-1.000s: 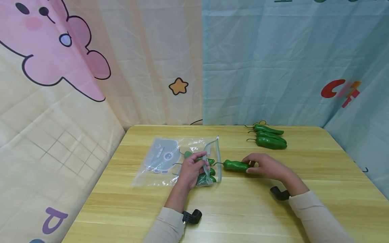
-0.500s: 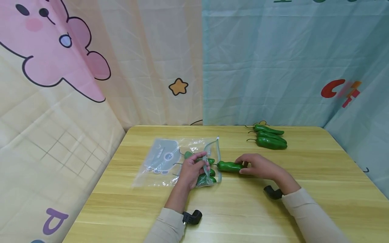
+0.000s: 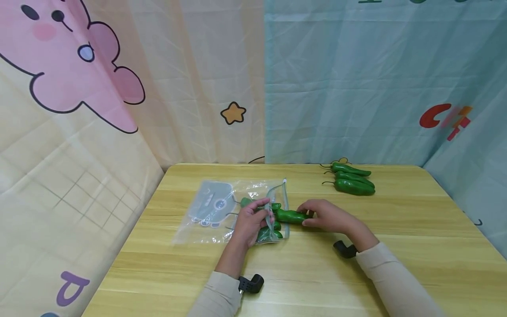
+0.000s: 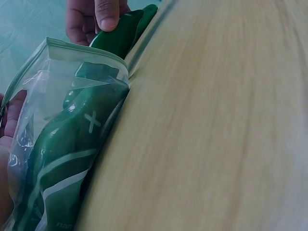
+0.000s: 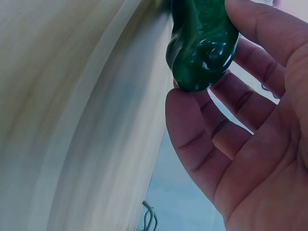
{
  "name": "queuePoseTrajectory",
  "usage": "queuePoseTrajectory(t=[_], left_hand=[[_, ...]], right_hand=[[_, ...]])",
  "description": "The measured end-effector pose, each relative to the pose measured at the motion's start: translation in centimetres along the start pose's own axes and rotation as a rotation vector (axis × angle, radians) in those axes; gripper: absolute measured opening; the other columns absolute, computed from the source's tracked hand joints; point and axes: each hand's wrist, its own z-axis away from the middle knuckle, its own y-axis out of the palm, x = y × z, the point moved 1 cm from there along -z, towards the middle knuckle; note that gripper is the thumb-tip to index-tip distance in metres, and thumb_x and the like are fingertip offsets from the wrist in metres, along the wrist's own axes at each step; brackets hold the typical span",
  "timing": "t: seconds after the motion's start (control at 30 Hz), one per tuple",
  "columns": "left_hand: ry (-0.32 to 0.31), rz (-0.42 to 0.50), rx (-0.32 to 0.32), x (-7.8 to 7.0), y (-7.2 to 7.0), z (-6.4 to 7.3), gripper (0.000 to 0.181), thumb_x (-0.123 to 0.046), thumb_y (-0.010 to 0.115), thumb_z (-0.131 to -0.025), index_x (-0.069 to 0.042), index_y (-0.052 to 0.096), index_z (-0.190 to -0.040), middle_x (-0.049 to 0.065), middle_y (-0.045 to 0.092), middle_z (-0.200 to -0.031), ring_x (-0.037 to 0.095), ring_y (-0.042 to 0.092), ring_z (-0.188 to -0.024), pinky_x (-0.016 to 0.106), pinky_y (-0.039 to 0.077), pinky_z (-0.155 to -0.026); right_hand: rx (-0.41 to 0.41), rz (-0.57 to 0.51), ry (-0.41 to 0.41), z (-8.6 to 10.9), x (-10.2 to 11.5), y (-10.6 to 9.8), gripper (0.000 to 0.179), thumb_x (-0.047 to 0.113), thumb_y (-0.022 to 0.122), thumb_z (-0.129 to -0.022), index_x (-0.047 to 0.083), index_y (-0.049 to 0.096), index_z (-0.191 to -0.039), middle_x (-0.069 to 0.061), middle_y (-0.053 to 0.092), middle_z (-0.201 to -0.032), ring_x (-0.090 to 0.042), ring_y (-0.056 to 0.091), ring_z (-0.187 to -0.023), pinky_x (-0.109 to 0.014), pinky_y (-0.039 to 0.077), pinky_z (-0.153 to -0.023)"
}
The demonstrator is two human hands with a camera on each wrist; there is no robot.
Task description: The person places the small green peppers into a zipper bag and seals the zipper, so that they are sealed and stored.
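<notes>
A clear zip bag with a printed bear lies flat on the table, its mouth facing right. Several green peppers show through the plastic. My left hand holds up the upper layer at the bag's mouth, fingers curled at its edge. Between the thumb and fingers of my right hand is another green pepper, pinched at its blunt end. Its stem end is inside the bag's opening, while the blunt end sticks out. The right wrist view shows that blunt tip close up against the fingers.
Three more green peppers lie side by side at the back right of the wooden table. Printed curtains hang right behind the table's back edge and along its sides.
My right hand has slid left with the pepper, whose stem end has passed from outside the bag's mouth to inside it. My left hand has stayed in place on the bag.
</notes>
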Motion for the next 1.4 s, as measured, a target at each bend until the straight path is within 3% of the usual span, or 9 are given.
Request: queuePoseTrajectory(t=[0.2,0.43,0.93,1.17,1.4], left_hand=[[-0.011,0.003,-0.011,0.1,0.0,-0.1,0.043,0.011,0.055,-0.088,0.005,0.059,-0.13,0.023,0.056,-0.111,0.014,0.063,-0.071,0.025,0.058,-0.068],[-0.012,0.006,-0.011,0.0,0.0,0.0,0.044,0.01,0.055,-0.088,0.007,0.056,-0.132,0.031,0.05,-0.125,0.014,0.064,-0.073,0.025,0.059,-0.069],[-0.004,-0.001,-0.003,0.0,0.1,0.1,0.042,0.009,0.056,-0.089,0.004,0.059,-0.131,0.03,0.049,-0.126,0.014,0.064,-0.074,0.025,0.059,-0.07],[-0.004,-0.001,0.001,0.0,0.0,0.1,0.042,0.008,0.056,-0.09,0.004,0.058,-0.132,0.03,0.045,-0.136,0.014,0.064,-0.077,0.025,0.058,-0.071],[-0.006,-0.012,-0.002,0.0,-0.1,0.1,0.041,0.008,0.055,-0.091,0.004,0.058,-0.132,0.026,0.051,-0.126,0.014,0.063,-0.077,0.025,0.058,-0.072]], right_hand=[[0.009,-0.012,0.006,-0.5,0.2,0.3,0.03,0.017,0.072,-0.092,0.008,0.067,-0.12,0.004,0.064,-0.107,-0.014,0.058,-0.092,-0.036,0.054,-0.081],[-0.001,-0.019,-0.009,-1.3,0.3,0.8,0.029,0.013,0.071,-0.091,0.008,0.067,-0.12,0.003,0.064,-0.107,-0.015,0.058,-0.093,-0.038,0.053,-0.084],[0.034,-0.041,-0.001,-2.8,1.0,1.4,0.031,0.012,0.068,-0.094,0.006,0.065,-0.124,0.001,0.063,-0.112,-0.016,0.058,-0.097,-0.04,0.052,-0.09],[0.031,-0.045,-0.024,-3.5,1.2,1.8,0.03,0.01,0.066,-0.095,0.006,0.064,-0.124,-0.001,0.063,-0.113,-0.017,0.058,-0.099,-0.042,0.052,-0.091],[0.038,-0.079,-0.033,-4.2,1.5,2.2,0.029,0.009,0.066,-0.095,0.006,0.063,-0.124,-0.002,0.063,-0.116,-0.018,0.058,-0.102,-0.043,0.051,-0.094]])
